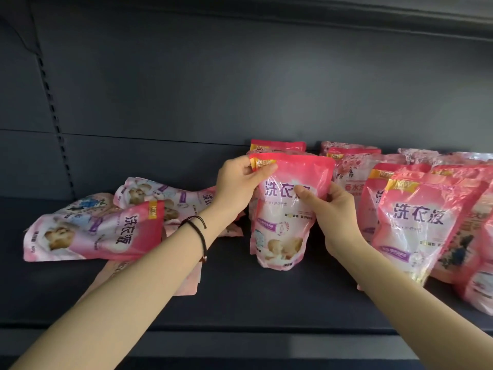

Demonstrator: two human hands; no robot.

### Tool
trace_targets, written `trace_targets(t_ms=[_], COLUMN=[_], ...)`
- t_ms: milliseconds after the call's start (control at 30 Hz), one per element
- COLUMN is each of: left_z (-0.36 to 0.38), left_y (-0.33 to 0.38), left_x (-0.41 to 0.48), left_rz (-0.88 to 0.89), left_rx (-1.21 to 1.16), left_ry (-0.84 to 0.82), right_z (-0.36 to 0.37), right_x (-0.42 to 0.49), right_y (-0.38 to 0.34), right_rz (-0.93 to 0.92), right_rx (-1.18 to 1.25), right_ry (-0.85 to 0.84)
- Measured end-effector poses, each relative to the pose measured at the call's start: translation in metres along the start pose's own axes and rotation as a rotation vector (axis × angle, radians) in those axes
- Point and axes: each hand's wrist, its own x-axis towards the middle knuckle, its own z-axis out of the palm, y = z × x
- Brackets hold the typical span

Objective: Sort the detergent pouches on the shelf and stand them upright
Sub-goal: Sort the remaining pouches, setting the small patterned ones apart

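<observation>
While our left hand (237, 182) and right hand (334, 217) grip one pouch (282, 225) upright, standing pouches (416, 222) sit right, flat pouches (93, 231) left.

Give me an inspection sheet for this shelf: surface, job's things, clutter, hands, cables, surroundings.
Surface: dark shelf, pouches across it.
Job's things: held pouch upright at centre; upright pouches in rows on the right; flat pouches lying in a heap on the left.
Clutter: nothing seen.
Hands: left hand pinches the held pouch's top corner; right hand grips its right edge. Black cord on the left wrist.
Cables: nothing seen.
Surroundings: dark back panel; slotted upright at left; upper shelf overhead.
</observation>
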Motion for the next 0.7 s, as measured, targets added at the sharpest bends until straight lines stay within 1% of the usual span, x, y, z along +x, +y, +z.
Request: trace_targets(t_ms=[167,233,333,433,533,600,633,700], left_z=[0.012,0.014,0.011,0.001,-0.017,-0.035,-0.045,-0.066], left_y=[-0.006,-0.007,-0.006,0.002,0.011,0.016,0.018,0.020], left_x=[0.003,0.005,0.008,0.009,0.009,0.007,0.005,0.001], left_rz=[0.079,0.090,0.107,0.100,0.101,0.135,0.157,0.222], left_rx=[0.093,0.132,0.207,0.284,0.443,0.603,0.711,0.939], left_ry=[0.005,0.007,0.007,-0.086,-0.215,-0.264,-0.283,-0.315], right_z=[-0.004,-0.006,-0.009,-0.006,-0.003,-0.002,-0.002,0.003], right_x=[0.008,0.010,0.016,0.020,0.020,0.020,0.020,0.017], right_y=[0.003,0.002,-0.006,-0.019,-0.032,-0.039,-0.041,-0.044], right_rz=[0.033,0.027,-0.075,-0.252,-0.510,-0.699,-0.764,-0.831], right_rx=[-0.029,-0.114,-0.291,-0.460,-0.738,-0.999,-1.101,-1.195], right_ry=[0.078,0.096,0.079,0.022,-0.030,-0.060,-0.089,-0.174])
